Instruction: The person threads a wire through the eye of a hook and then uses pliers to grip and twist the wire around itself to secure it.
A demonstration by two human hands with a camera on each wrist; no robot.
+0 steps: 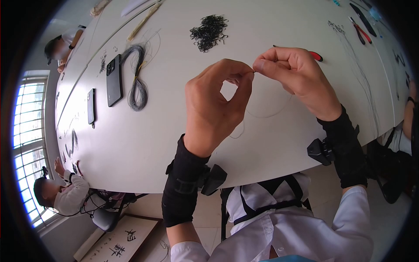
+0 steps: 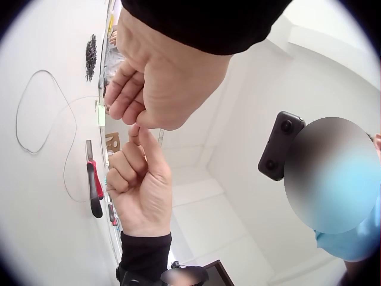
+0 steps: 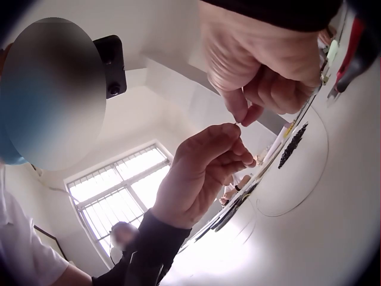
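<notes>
Over the white table [image 1: 279, 148], both hands meet fingertip to fingertip. My left hand [image 1: 216, 100] pinches a tiny dark piece of a thin line [image 1: 267, 117] between thumb and index finger. Right beside it, the thumb and index finger of my right hand [image 1: 301, 74] pinch the same spot, the other fingers curled in. The line hangs below the hands in a loose loop, also seen in the left wrist view. What sits at the pinch is mostly hidden by the fingertips. Pliers [image 2: 95, 185] with red and black handles lie behind the right hand.
Beyond the hands lies a heap of black hook-like pieces [image 1: 209, 32]. To the left are a bundle of grey line [image 1: 138, 94] and a black phone [image 1: 114, 81], with a second phone [image 1: 91, 106]. Red-handled pliers [image 1: 361, 34] lie far right. Other people sit around the table.
</notes>
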